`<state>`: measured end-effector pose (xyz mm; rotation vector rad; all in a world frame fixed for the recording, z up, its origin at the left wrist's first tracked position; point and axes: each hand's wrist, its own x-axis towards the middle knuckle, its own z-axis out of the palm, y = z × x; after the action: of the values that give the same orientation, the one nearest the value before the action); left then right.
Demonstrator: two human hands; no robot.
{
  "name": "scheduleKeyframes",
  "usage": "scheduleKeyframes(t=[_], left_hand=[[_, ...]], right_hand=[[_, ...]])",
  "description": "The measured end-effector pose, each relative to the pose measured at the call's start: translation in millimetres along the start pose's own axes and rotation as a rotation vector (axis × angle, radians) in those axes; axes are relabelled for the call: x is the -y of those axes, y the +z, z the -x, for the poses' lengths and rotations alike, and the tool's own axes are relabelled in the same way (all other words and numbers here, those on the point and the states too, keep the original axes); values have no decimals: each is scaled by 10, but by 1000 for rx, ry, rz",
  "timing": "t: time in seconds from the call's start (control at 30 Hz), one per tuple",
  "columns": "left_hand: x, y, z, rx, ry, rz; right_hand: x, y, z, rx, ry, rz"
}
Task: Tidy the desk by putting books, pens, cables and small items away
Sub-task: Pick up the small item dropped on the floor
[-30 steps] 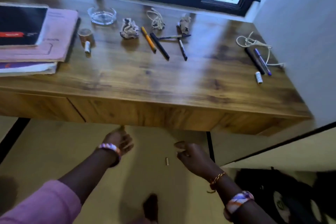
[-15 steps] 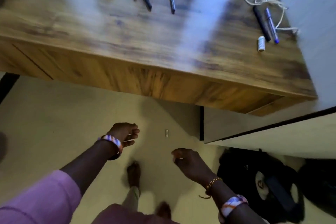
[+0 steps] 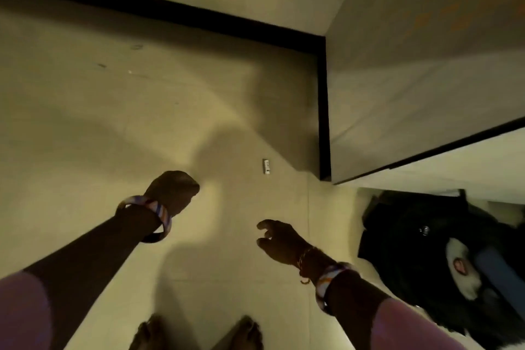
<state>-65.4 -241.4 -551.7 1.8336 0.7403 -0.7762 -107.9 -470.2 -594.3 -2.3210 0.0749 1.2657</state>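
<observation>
A: Floor [image 3: 85,136] is filling most of the head view, pale tile, dim light. Small item [image 3: 266,166] is lying flat on it, whitish, oblong, too small to identify. It is sitting just beside the dark skirting corner [image 3: 322,111] of the wall.

B: Hands?

A: Left hand [image 3: 173,190] is reaching forward and down, arm stretched out from lower left, back of the hand facing the camera. Fingers are folding under, out of sight, so grip state is something I cannot tell. Striped bangle [image 3: 159,213] is sitting on that wrist.

B: Touching the item?

A: No. It is hanging apart from the item, to its left and nearer the camera.

B: Right one?

A: Right hand [image 3: 279,241] is coming in from lower right, forearm angling up-left. Fingers are loosely curled, thumb and forefinger slightly parted, nothing in them, so released. It is staying nearer the camera than the item, not touching. Thin gold chain [image 3: 305,261] and another striped bangle [image 3: 329,278] are on that wrist.

B: Else?

A: Purple sleeves [image 3: 22,315] are showing at both bottom corners. Bare feet [image 3: 247,332] are standing at the bottom edge. Black bag [image 3: 412,250] is lying on the floor at right, well apart from the item.
</observation>
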Motion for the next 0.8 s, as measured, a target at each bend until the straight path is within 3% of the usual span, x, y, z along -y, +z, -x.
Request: scheduleKeyframes(t=[0.13,0.37,0.47,0.57,0.6,0.67,0.8], left_hand=[[133,454,-698,4,190,-191],[317,792,-1615,-4,351,-259],[494,726,-1761,-14,361,-263],[738,566,-1588,-27,321,-303],[810,493,-1436,-24,296,-309],[893,367,-1072,17,242,-306],[788,-104,-291,46,198,-136]], right_hand=[[-345,15,-1045,-95,-19,146],[-653,-375,-2637,-489,24,209],[-818,-181,-2857,-556,45,262],[-775,374,-2559,-769,-133,248],[-718,520,-2415,-762,-198,215],[-453,698,-2022,-524,-206,-3],[539,645,-842,-74,-158,-750]])
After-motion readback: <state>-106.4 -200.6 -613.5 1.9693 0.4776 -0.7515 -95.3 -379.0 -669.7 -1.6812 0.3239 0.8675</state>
